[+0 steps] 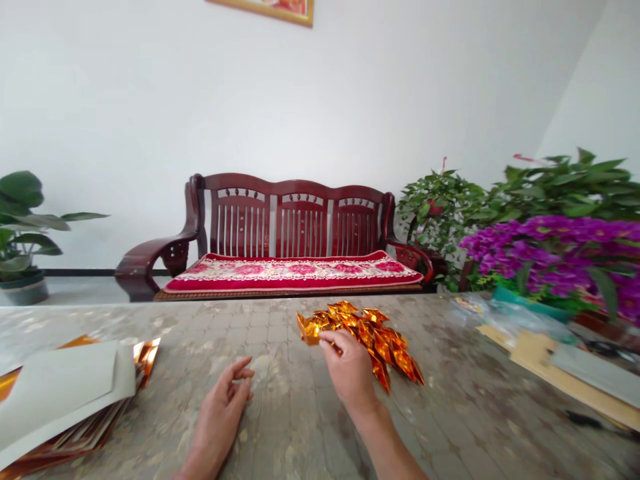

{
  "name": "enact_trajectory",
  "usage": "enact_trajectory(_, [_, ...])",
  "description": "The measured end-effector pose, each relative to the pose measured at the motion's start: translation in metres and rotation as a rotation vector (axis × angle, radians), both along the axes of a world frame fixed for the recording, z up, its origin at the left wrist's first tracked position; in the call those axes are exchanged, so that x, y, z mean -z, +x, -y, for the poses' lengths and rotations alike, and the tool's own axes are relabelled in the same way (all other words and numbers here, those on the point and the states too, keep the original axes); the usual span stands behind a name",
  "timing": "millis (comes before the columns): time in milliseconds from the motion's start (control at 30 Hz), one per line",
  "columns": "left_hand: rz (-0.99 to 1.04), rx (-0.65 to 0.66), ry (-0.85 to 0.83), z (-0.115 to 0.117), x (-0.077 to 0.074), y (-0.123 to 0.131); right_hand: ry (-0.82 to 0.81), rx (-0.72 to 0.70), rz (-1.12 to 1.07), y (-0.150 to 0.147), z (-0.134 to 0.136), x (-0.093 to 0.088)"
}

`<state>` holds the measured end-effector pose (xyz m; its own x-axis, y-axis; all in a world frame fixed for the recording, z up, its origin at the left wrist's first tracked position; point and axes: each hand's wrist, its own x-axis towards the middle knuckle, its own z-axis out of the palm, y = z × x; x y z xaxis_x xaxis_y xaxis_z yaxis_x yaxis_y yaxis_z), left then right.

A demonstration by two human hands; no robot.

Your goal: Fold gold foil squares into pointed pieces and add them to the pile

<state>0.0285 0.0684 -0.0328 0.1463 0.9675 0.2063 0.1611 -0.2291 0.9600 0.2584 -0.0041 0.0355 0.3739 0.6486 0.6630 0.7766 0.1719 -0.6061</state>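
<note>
My right hand pinches the near edge of a folded gold-foil paper ingot between thumb and fingers. That ingot sits at the left end of a cluster of shiny folded foil ingots, which lie close together on the table. My left hand is at the table to the left, its fingers slightly bent and apart, with nothing in them. Farther left lies a stack of foil paper sheets, pale backs mostly up, with gold and copper edges showing.
A patterned cover lies over the table. At its right are flat cardboard pieces, clear plastic wrap and purple flowers. Beyond the far edge stands a wooden bench with a red cushion. A potted plant is at left.
</note>
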Motion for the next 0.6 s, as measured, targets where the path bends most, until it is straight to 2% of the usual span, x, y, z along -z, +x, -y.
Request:
enact_trajectory(233, [-0.054,0.032,-0.004,-0.003,0.005,0.000,-0.079,0.238,-0.200,0.062,0.006,-0.021])
enact_trajectory(333, [-0.083,0.055,-0.010,-0.004,0.009,0.000,-0.193,0.371,-0.121,0.091,0.004,-0.028])
enact_trajectory(500, [-0.117,0.077,-0.027,-0.006,0.016,0.000,-0.320,0.437,0.024,0.129,-0.016,-0.044])
enact_trajectory(600, [-0.132,0.091,-0.034,-0.008,0.020,0.000,-0.412,0.433,0.151,0.142,-0.033,-0.046])
